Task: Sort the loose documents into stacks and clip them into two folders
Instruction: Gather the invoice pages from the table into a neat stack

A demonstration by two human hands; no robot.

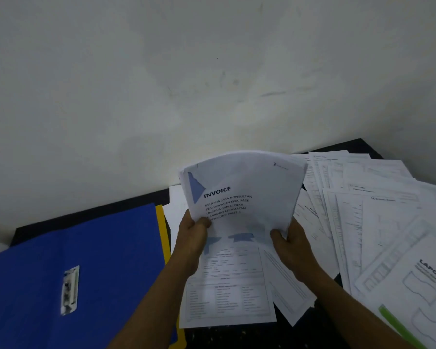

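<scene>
We hold the curved white INVOICE paper sheaf (242,192) up over the middle of the dark tabletop (363,144). Left hand (191,230) and right hand (287,238) each pinch a lower corner, fingers (203,221) curled on paper. Best to square the edges, then start a stack beside the blue card folder (73,260). We can't tell the sheet count. The yellow folder (161,222) hides underneath, and the white LAPORAN sheet (425,285) is cut off at the right.

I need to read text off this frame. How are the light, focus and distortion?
Head view, light: dim, even, no glare; head view, focus: the INVOICE heading on the invoice sheets is legible, fine print on the loose papers is blurred; head view, distortion: the wide angle stretches the blue folder toward the corner.
</scene>
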